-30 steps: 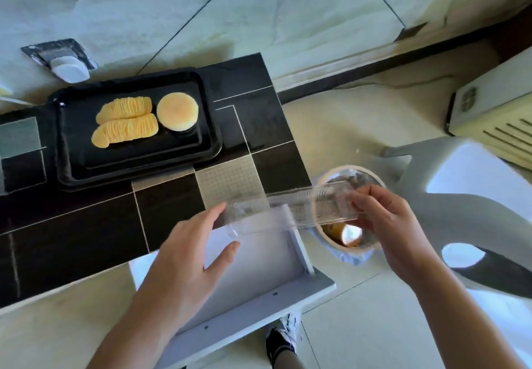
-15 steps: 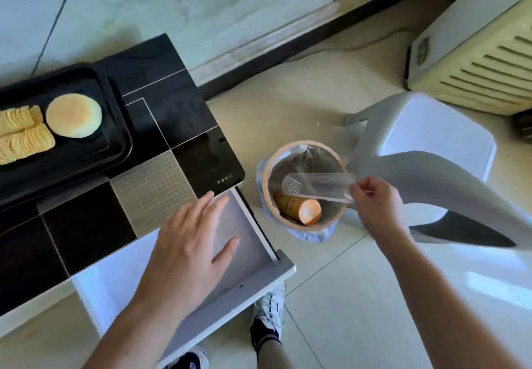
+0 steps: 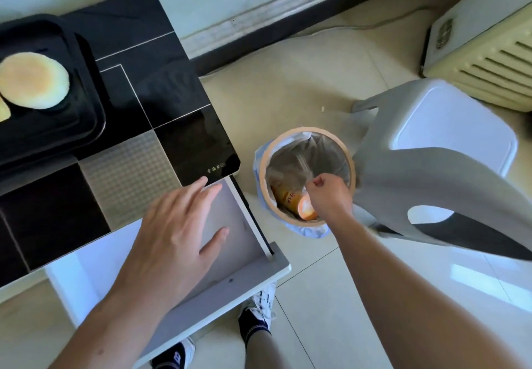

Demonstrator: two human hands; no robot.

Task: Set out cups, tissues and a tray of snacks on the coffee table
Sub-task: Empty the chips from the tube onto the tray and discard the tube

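A black snack tray (image 3: 95,86) sits at the left on the black glass coffee table (image 3: 161,86). It holds a round pale cake (image 3: 33,85), and a bit of stacked crisps (image 3: 3,112) shows at the frame's edge. My left hand (image 3: 172,233) hovers flat and open over the table's pulled-out white drawer (image 3: 230,279). My right hand (image 3: 328,195) is over the lined waste bin (image 3: 349,161), fingers pinched on the end of a blurred clear plastic crisp sleeve (image 3: 296,167) that reaches down into it. No cups or tissues are in view.
An orange crisp tube (image 3: 289,198) lies in the bin. A grey plastic stool (image 3: 449,144) stands right beside the bin. A cream appliance (image 3: 489,60) stands at the far right by the wall. My shoes (image 3: 259,311) are under the drawer front.
My right hand carried the clear sleeve from above the drawer over to the bin and lowered it inside. My left hand let go of it and stayed over the drawer. The view swung right.
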